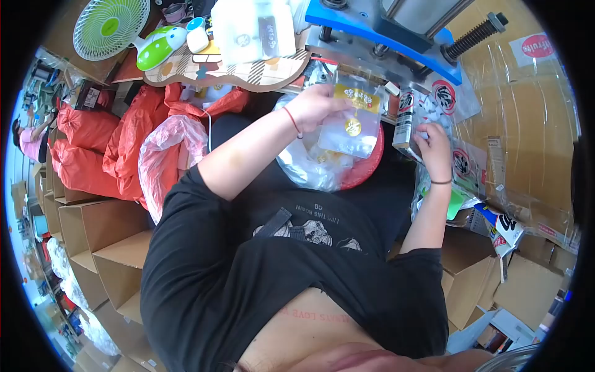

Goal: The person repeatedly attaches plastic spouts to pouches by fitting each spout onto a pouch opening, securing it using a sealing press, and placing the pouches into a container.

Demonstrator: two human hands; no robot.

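- Being gripped along its left edge by the left hand (317, 108), a clear pouch (367, 123) is displayed near the centre of the view; a gold printed band and a round gold emblem are borne on its face.
- The pouch is held above a red basin (364, 173), by which a heap of clear plastic film (302, 162) is contained; part of the rim is hidden by the pouch.
- The two hands are set well apart. The left is clamped on the pouch; the right hand (436, 150) is placed with bent fingers beside a narrow printed box (404, 128), and whether the box is grasped cannot be told.
- Small white pieces (429, 109) are gathered just beyond the right hand, partly covered by clear plastic.
- A press with a blue plate (396, 32) is seen beyond the hands, fitted with metal rods and a coil spring (474, 40).
- On a patterned, wavy-edged table (273, 73), translucent packaging (232, 31) is laid; a green and white fan (111, 28) is situated at the table's left end.
- At left, red bags (87, 149) are heaped, with a pinkish plastic bag (176, 144) beside them.
- Cardboard boxes (127, 254) are arranged on both sides; another person (32, 141) is partly shown at the far left.
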